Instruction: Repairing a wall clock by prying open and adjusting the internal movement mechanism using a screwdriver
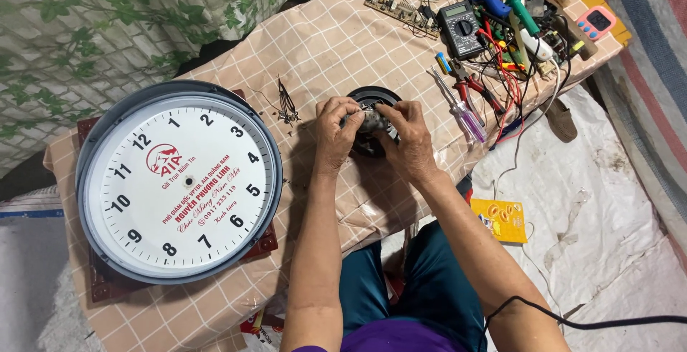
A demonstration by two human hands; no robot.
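Both hands, left hand (335, 132) and right hand (406, 137), close together on a small grey metal mechanism (365, 119), held over the round black housing (372, 96) for support. The large round white-faced wall clock (179, 180) lies face-up left of that housing, leaving room on the checked-cloth desk (336, 44)

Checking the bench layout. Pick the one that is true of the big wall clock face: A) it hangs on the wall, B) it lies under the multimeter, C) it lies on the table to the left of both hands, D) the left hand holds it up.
C: the round clock face lies flat on the checked tablecloth, to the left of the left hand and right hand, which meet over a small dark round part.
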